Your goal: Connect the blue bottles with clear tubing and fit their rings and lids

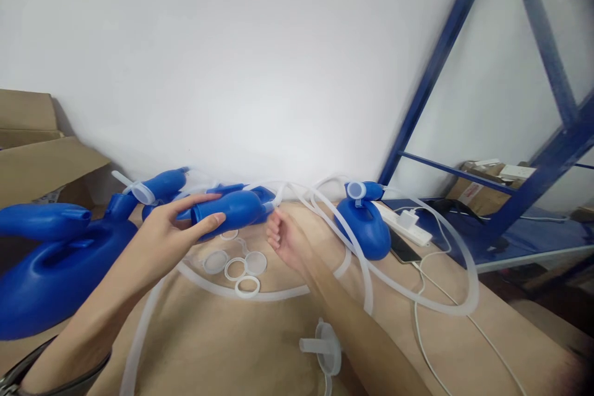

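Observation:
My left hand [179, 219] is wrapped round a blue bottle-shaped plastic piece [239, 209], its wide end toward the left and its narrow end toward the right. At that narrow end, my right hand [288, 240] has its fingers curled closed on a whitish tube [277, 198]; the exact joint is partly hidden. Below the piece lie translucent round caps [255, 263] and white rings [247, 286]. Near my right forearm rests a translucent cap with a spout [325, 346].
A large blue jug [55, 278] stands at the left beside cardboard boxes [51, 167]. Looped tubing [417, 297] crosses the table. Toward the right are another blue jug [366, 229], a phone [403, 244], a power strip [413, 229] and a blue metal frame [427, 93].

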`<state>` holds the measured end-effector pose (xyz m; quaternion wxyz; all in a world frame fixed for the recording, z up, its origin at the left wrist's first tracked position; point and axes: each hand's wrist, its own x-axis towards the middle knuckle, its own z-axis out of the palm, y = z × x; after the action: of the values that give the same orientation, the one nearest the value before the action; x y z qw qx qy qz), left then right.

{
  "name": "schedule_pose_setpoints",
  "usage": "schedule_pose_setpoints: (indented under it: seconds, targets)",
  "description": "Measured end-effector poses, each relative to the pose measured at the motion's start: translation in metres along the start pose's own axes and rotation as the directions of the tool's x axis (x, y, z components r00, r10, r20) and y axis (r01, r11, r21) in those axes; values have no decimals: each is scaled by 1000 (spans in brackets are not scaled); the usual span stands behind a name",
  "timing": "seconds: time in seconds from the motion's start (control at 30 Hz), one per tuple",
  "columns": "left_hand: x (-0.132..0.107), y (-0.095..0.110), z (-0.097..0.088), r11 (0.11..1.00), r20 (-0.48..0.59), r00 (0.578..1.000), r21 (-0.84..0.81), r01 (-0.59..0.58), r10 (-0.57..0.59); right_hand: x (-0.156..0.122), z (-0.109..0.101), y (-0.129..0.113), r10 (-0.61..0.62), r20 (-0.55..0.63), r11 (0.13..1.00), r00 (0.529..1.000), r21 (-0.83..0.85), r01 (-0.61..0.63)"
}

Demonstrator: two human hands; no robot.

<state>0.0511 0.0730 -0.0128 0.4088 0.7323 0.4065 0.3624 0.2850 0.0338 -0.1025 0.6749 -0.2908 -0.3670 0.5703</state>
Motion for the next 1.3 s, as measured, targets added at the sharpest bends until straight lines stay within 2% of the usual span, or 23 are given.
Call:
schedule_pose_setpoints:
  seconds: [0.13, 0.23, 0.3, 0.37, 0.4, 0.47, 0.57, 0.6, 0.67, 0.73, 0.8, 0.83, 0.87, 0.9, 0.93, 0.97, 1.03, 1.07, 1.1, 1.17, 1.2, 1.23, 1.3]
  targets:
    - [-1, 6, -3, 996, -1, 1000, 92, -18, 18, 1, -5, -8, 105, -17, 994, 994, 46, -104]
    - [-5, 5, -2, 953, 55, 991, 271, -133, 123, 2, -1, -16, 187, -54, 976, 981, 120, -179]
    - [-12, -1, 7, 881, 148, 971, 412, -233, 188, 3, 7, -21, 175, -174, 956, 969, 267, -125]
    - [-23, -10, 22, 779, 212, 957, 558, -285, 198, 5, 17, -22, 124, -301, 927, 946, 376, -2]
    - [-29, -14, 31, 718, 198, 959, 636, -283, 202, 5, 23, -22, 90, -339, 919, 936, 391, 53]
    - [-40, -19, 47, 592, 104, 957, 766, -251, 271, 5, 32, -20, 40, -370, 914, 928, 390, 116]
    - [-49, -16, 61, 465, 52, 918, 850, -248, 394, 5, 42, -16, 7, -388, 909, 922, 387, 155]
    - [-49, -13, 61, 442, 71, 920, 861, -252, 386, 5, 44, -15, -5, -396, 908, 918, 382, 170]
    - [-45, -5, 59, 440, 110, 950, 866, -235, 292, 6, 45, -14, -28, -409, 911, 912, 365, 191]
    - [-35, 2, 52, 527, 149, 974, 822, -218, 170, 9, 44, -13, -38, -412, 917, 910, 348, 196]
    - [-22, 4, 43, 724, 255, 966, 661, -197, 31, 12, 41, -13, -43, -410, 919, 911, 341, 197]
    - [-14, 2, 39, 837, 335, 941, 528, -145, -48, 13, 39, -13, -51, -402, 919, 914, 340, 200]
    - [-7, -3, 36, 929, 430, 895, 366, -55, -116, 14, 37, -13, -59, -387, 917, 920, 342, 203]
    - [-1, -9, 35, 976, 528, 831, 205, 75, -175, 15, 35, -13, -71, -368, 914, 927, 348, 208]
    - [5, -17, 36, 973, 620, 755, 62, 222, -212, 15, 33, -14, -88, -345, 909, 935, 356, 217]
    - [9, -27, 40, 930, 701, 676, -51, 364, -226, 14, 30, -16, -108, -322, 903, 941, 365, 228]
    - [15, -46, 51, 783, 826, 529, -195, 590, -193, 12, 27, -20, -150, -299, 889, 942, 376, 262]
    - [16, -54, 58, 704, 865, 478, -242, 668, -155, 11, 26, -22, -170, -300, 883, 939, 377, 280]
    - [16, -60, 64, 639, 889, 444, -275, 718, -115, 10, 25, -25, -184, -305, 879, 934, 374, 295]
    - [14, -62, 70, 591, 897, 436, -317, 741, -66, 8, 26, -31, -190, -320, 880, 928, 363, 305]
    - [13, -59, 70, 613, 891, 448, -315, 724, -72, 8, 27, -33, -182, -330, 884, 926, 357, 301]
    - [12, -54, 68, 660, 880, 464, -289, 693, -103, 8, 28, -35, -169, -340, 890, 925, 350, 291]
    - [10, -38, 59, 800, 814, 549, -193, 568, -193, 9, 32, -36, -130, -378, 901, 916, 341, 269]
